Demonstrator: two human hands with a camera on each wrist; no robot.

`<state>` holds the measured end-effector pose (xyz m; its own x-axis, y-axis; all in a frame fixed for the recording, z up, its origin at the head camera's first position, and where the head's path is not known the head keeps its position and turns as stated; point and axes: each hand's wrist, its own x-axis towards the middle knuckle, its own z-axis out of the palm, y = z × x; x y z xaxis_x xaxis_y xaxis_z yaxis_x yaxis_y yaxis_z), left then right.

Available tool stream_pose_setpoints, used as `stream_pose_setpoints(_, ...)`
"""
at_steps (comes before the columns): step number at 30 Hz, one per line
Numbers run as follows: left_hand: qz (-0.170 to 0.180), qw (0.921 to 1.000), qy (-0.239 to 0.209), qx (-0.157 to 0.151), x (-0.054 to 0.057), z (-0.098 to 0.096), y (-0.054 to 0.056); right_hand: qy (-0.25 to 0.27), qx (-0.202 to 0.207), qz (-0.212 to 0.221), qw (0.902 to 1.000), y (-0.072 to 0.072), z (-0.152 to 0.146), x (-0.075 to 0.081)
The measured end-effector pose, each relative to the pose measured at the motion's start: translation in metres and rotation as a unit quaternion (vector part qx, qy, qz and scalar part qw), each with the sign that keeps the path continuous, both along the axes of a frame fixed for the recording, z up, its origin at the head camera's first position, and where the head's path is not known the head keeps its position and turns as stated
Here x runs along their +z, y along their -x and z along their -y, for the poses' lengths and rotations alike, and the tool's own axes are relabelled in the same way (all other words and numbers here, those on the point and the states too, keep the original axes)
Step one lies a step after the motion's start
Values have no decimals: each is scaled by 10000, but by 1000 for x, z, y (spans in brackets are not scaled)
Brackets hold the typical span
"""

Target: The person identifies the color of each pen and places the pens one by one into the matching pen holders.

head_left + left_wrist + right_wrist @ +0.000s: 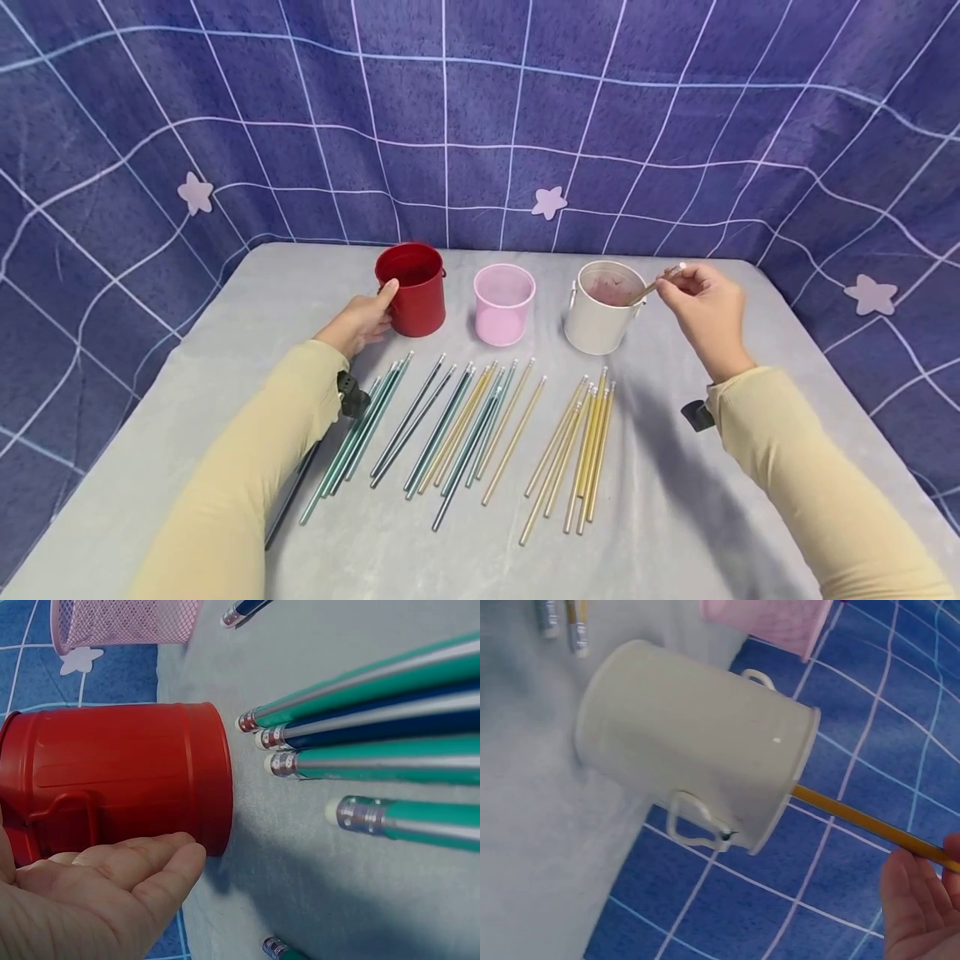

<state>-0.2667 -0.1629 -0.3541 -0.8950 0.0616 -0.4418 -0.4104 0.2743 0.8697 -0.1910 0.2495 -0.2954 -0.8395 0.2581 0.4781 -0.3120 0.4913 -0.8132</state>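
A red bucket (420, 300) with small side handles stands upright at the back left. My left hand (363, 321) holds it at its left side, thumb (388, 292) at the rim, other fingers (154, 862) extended along the wall near the handle. At the back right, my right hand (705, 308) pinches a yellow pencil (862, 821) near its eraser end. The pencil slants over the rim of a white bucket (596, 321), its far end hidden inside.
A pink mesh basket (501, 323) stands between the buckets. Green and dark blue pencils (363, 442) lie at front left, mixed pencils (465, 433) in the middle, yellow pencils (592, 467) at front right. A blue gridded curtain (480, 117) hangs behind the table.
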Motion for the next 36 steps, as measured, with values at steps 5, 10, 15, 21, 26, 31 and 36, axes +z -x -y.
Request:
stream_pose_setpoints(5,11,10000,-36,39,0,0,0,-256,104,234,9993,1,0,-10)
stream_pose_setpoints(10,28,10000,-65,70,-3,2,1,-413,216,485,9977,4,3,-18)
stream_pose_setpoints(15,46,9999,-55,125,-3,2,1,-741,190,680,9948,7,7,-24)
stream_pose_setpoints(21,6,9998,-84,186,-1,-1,-1,-637,276,827,9941,9,10,-29)
stream_pose_setpoints(26,5,9997,-153,205,-2,-5,-1,-512,275,763,9954,9,9,-30)
stream_pose_setpoints(31,-10,9997,-107,228,-3,-3,-2,-539,227,809,9950,5,10,-34)
stream_pose_setpoints(36,-51,9997,-45,227,-2,1,-2,-382,254,992,9940,4,10,-36)
